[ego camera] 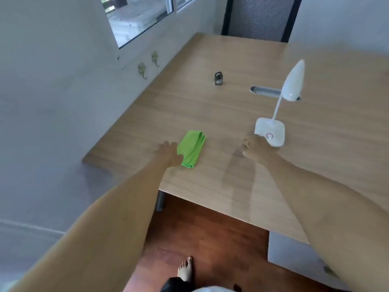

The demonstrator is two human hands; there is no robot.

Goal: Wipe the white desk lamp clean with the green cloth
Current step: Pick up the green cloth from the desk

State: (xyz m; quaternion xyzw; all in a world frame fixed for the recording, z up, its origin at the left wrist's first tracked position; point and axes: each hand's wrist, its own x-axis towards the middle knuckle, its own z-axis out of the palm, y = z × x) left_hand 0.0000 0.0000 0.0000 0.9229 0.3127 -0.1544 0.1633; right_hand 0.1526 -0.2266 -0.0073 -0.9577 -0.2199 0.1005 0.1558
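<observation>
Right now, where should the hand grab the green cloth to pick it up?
Pinch the green cloth at its near left edge, right beside the left hand, coming down from above. It lies folded flat on the wooden desk, a long strip, so nothing sticks up to hold. Gathering the folded layers at that edge should probably lift it in one piece.
</observation>
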